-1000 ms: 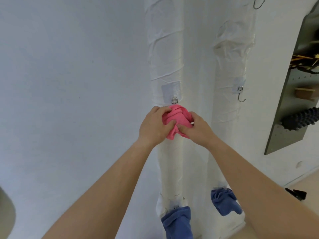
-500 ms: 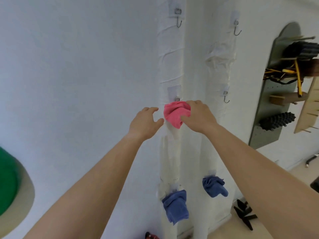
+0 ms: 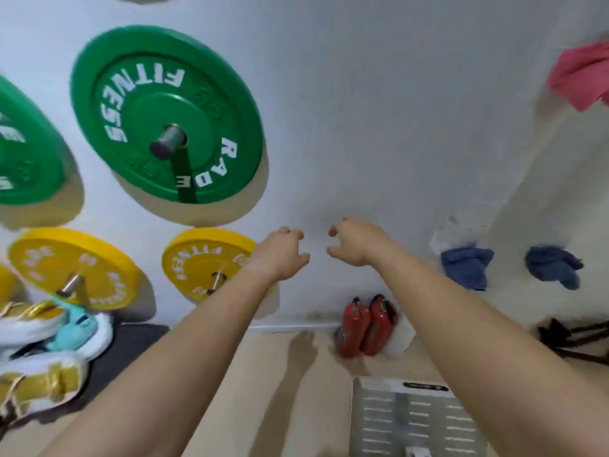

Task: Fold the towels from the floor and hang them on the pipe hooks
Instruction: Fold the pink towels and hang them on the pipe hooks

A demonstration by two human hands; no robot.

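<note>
Up at the wall's right edge the pink towel (image 3: 580,77) hangs on its own; the right hand (image 3: 357,242) has let go. It and the left hand (image 3: 280,255) hover empty, fingers loosely curled, with a green weight plate (image 3: 164,113) newly in view.

One wide-angle view, worn on the person's head, faces forward and down at a white wall (image 3: 362,110) where it meets the floor (image 3: 280,374). It sits near enough that both forearms rise from the bottom edge to the left hand (image 3: 280,255) and right hand (image 3: 357,242) at mid-frame. A green weight plate (image 3: 164,113) and yellow weight plates (image 3: 75,265) fill the left side. The pink towel (image 3: 580,77) is cut by the upper right edge, with the blue towels (image 3: 468,267) lower right. The picture is blurred throughout.
</note>
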